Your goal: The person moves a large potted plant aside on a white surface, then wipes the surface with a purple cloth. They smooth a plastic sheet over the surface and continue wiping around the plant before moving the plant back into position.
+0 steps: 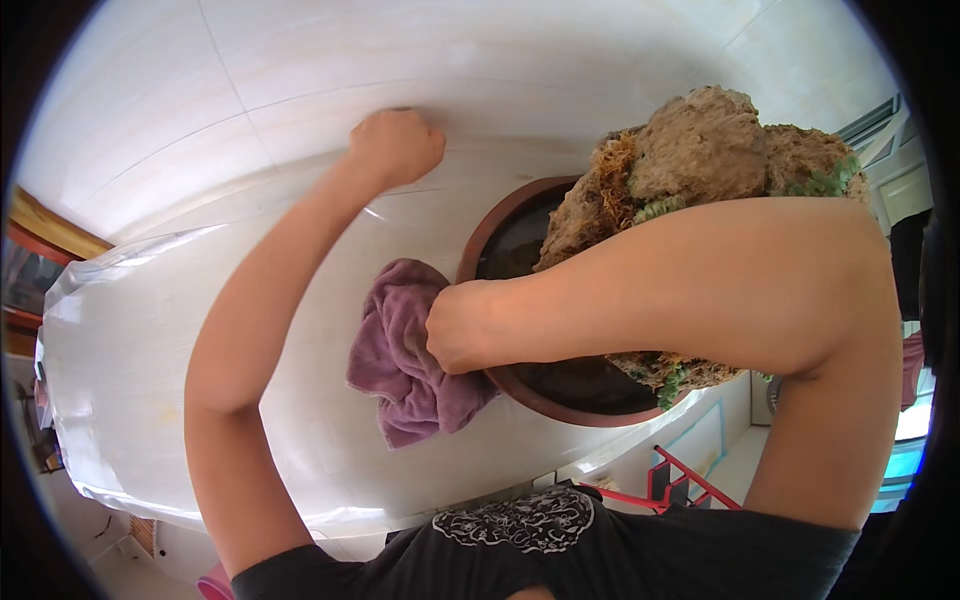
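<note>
My right hand [458, 325] grips a purple cloth [400, 360] and presses it against the left outer rim of a round brown pot [500, 225]. The pot holds dark water and a big brown rocky lump [700, 150] with some green growth. My right forearm crosses in front of the pot. My left hand [395, 145] is closed into a fist and rests on the far edge of the white counter [150, 350], against the pale tiled wall, with nothing visible in it.
The glossy white counter curves from left to right, its near edge close to my body. The pale tiled wall [400, 50] rises behind it. A red metal frame [680, 480] stands on the floor below at the right. A window frame [890, 140] is at far right.
</note>
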A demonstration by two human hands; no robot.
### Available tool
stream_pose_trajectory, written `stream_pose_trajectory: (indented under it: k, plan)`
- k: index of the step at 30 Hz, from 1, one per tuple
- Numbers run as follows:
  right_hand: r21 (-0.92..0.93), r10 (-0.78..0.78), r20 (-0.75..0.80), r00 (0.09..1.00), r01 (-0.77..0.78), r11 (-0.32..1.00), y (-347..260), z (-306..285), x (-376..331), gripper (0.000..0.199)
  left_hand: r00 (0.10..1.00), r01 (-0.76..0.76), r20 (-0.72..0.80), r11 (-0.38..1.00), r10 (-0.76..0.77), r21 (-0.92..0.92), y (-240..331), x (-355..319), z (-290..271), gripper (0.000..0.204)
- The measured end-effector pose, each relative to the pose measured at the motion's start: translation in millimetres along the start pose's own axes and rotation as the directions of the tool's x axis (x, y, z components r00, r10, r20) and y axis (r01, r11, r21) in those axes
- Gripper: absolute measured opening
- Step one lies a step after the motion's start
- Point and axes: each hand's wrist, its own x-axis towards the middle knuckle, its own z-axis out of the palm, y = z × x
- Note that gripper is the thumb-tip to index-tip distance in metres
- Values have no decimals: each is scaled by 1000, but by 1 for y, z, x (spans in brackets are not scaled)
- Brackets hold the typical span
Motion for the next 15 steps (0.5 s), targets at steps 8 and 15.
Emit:
stream_pose_trajectory:
  k: [8,15]
  plan:
    - [-24,36,1,999,-36,999,-2,-6,1,12,878,-21,468,986,97,-164,-27,-4,12,50]
    - [47,78,136,988,-85,995,-1,-18,-3,12,1000,14,13,999,-15,44,-4,-42,49,60]
